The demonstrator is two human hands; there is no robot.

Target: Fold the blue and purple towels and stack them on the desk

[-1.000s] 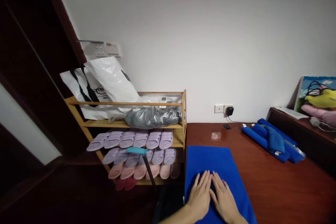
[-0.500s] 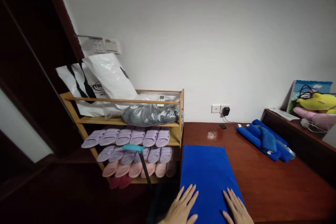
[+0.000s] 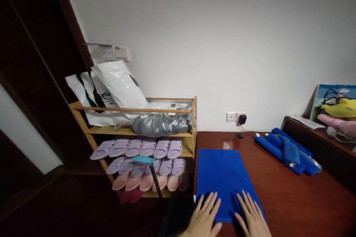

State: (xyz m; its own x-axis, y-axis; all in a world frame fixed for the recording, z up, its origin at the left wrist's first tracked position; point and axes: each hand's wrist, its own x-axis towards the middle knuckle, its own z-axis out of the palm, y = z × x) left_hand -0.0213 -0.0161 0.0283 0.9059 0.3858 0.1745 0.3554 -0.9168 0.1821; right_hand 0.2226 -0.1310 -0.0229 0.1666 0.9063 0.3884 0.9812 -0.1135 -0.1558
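A flat blue cloth, smooth and rectangular, lies on the reddish-brown wooden table near its left edge. My left hand rests with fingers spread at the cloth's near left corner. On the near right part, my right hand also has its fingers apart, pointing toward the wall. Neither hand is closed around anything. Below the cloth's near edge, a strip of bare table shows between the hands.
Several blue cloths are bundled at the table's right, below a raised ledge. A black plug sits in the wall. On the left stands a wooden rack with slippers and a white bag; a blue-topped stick is before it.
The blue cloth has shifted away from me toward the wall, and its near edge now shows. Both hands have moved slightly forward with it. The view has turned a little left.
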